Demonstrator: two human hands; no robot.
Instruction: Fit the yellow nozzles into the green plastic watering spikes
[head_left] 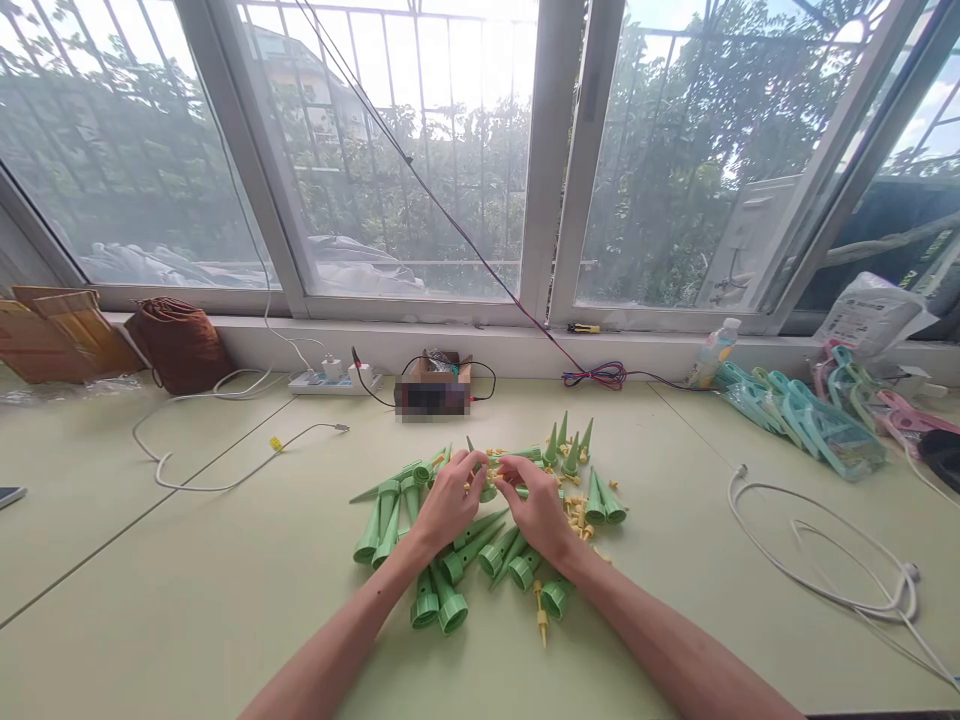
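Observation:
My left hand (454, 500) and my right hand (537, 508) meet over a heap of green plastic cones, fingertips almost touching. Both are closed in a pinch. Between them shows a bit of green (488, 493) with small yellow parts behind it; what each set of fingers grips is too small to make out. Hollow green cones (451, 608) lie around and below my wrists, and several upright cones (571, 455) stand just beyond my right hand. Small yellow plastic pieces (577, 515) are scattered by the right hand, and a longer yellow spike (541, 620) lies nearer me.
Behind the heap sit a small box (433, 392) and a power strip (337, 382). White cables (217, 488) cross the table at left, with another coil (825, 600) at right. A bottle (714, 353) and teal plastic items (810, 420) stand back right; a brown pouch (180, 345) is back left.

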